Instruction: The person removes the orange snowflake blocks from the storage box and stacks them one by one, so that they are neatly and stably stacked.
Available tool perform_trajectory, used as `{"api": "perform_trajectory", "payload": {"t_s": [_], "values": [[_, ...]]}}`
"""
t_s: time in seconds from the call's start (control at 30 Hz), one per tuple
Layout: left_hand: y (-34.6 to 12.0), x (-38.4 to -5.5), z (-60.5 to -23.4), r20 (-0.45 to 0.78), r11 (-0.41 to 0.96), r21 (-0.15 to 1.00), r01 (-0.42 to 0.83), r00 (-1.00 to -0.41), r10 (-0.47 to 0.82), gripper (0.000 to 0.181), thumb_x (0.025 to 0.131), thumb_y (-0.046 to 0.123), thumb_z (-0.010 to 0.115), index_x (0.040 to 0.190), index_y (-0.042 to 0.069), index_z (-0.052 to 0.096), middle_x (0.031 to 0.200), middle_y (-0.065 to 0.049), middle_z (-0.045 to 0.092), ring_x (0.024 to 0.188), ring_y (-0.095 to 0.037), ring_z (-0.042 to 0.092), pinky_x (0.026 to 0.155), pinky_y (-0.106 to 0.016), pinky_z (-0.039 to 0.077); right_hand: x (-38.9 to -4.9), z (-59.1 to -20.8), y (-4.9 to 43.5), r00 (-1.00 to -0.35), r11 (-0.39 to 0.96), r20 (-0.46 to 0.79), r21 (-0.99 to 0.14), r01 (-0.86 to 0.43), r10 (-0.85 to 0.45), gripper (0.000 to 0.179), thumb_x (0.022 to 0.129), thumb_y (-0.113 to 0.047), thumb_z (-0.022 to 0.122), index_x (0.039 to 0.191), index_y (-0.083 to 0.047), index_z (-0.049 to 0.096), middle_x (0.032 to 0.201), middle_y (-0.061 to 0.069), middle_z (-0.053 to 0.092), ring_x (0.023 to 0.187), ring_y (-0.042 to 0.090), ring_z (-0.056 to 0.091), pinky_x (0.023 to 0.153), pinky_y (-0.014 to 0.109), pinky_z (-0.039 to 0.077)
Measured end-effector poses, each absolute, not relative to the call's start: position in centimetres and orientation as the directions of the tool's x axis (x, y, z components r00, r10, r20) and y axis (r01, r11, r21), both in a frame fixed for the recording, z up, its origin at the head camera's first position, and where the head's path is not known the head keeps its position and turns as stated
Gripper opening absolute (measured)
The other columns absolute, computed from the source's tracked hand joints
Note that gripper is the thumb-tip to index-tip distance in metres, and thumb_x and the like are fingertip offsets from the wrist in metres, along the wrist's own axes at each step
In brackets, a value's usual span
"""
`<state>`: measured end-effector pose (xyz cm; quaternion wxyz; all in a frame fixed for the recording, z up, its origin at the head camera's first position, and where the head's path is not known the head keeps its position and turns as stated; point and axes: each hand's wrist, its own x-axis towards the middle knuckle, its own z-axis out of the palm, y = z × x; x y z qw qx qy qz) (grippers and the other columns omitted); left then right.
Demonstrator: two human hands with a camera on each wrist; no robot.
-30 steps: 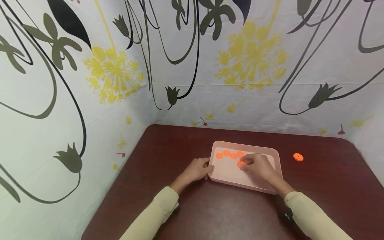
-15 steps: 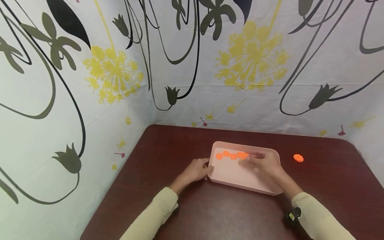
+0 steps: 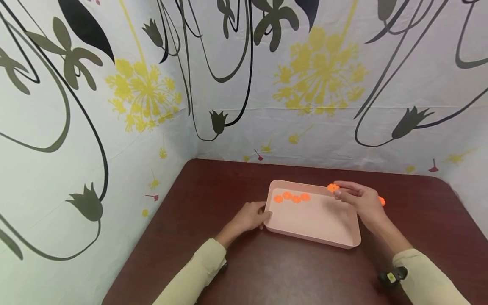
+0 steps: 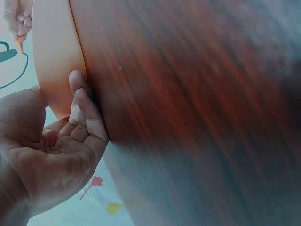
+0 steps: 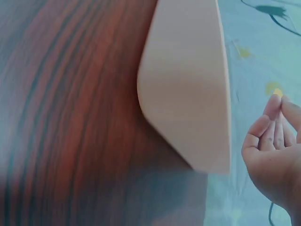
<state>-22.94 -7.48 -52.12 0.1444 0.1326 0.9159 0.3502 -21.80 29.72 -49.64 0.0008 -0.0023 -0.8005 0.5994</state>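
A pink rectangular tray [image 3: 305,220] lies on the table. Its left end is gripped by my left hand [image 3: 248,217], thumb at the rim; in the left wrist view the curled fingers [image 4: 87,110] press against the tray's outer wall. Several flat orange flower-shaped pieces [image 3: 296,199] lie in a zigzag row along the inside back left. Above the tray's back right rim, my right hand [image 3: 364,205] pinches another orange flower-shaped piece [image 3: 333,187] between thumb and fingertips. In the right wrist view this hand [image 5: 273,146] is raised beside the tray wall [image 5: 188,94].
Right of the tray, another orange scalloped piece [image 3: 382,201] lies on the dark red-brown table [image 3: 289,271], partly hidden behind the right hand. White cloth walls [image 3: 236,93] with plant patterns stand behind and left of the table.
My right hand has lifted the orange flower-shaped piece from over the row, up and right to the tray's back rim. The left hand still holds the tray in the same place.
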Motion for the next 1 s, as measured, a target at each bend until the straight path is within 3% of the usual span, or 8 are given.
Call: {"api": "perform_trajectory", "payload": {"t_s": [0.23,0.53,0.83,1.0], "values": [[-7.8,-22.7,-52.3,-0.179,0.721,0.682,0.125,-0.927,0.330,0.045,0.103,0.032,0.067,0.142,0.011,0.064,0.060,0.001,0.064,0.053,-0.014,0.060,0.054,-0.025,0.044,-21.1,-50.0,32.9,-0.996,0.097,-0.002,-0.995,0.011,0.093,0.056,0.095,-0.020,0.080,0.144,0.000,0.060,0.100,-0.020,0.080,0.087,0.003,0.079,0.078,0.019,0.061],[-7.8,-22.7,-52.3,-0.167,0.712,0.690,0.130,-0.929,0.332,0.047,0.103,0.032,0.067,0.144,0.010,0.063,0.060,0.001,0.063,0.053,-0.014,0.059,0.053,-0.026,0.044,-20.0,-51.2,37.6,-0.979,-0.075,-0.040,-0.997,0.025,0.199,0.045,0.094,-0.013,0.080,0.138,-0.010,0.068,0.093,-0.018,0.081,0.081,0.003,0.078,0.073,0.017,0.059],[-7.8,-22.8,-52.3,-0.160,0.717,0.683,0.141,-0.929,0.335,0.045,0.103,0.032,0.067,0.142,0.011,0.064,0.059,0.001,0.063,0.053,-0.014,0.059,0.054,-0.026,0.044,-19.9,-53.0,41.0,-0.947,-0.049,-0.176,-0.984,0.169,0.267,0.033,0.092,-0.024,0.084,0.125,-0.024,0.077,0.089,-0.024,0.077,0.075,0.002,0.075,0.068,0.017,0.058],[-7.6,-22.7,-52.3,-0.154,0.715,0.683,0.147,-0.929,0.338,0.046,0.103,0.032,0.067,0.144,0.011,0.063,0.060,0.001,0.063,0.053,-0.014,0.060,0.056,-0.026,0.045,-19.8,-53.2,41.7,-0.944,0.058,-0.186,-0.976,0.210,0.274,0.025,0.094,-0.026,0.082,0.118,-0.029,0.079,0.086,-0.026,0.075,0.074,0.002,0.074,0.066,0.018,0.057]]}}
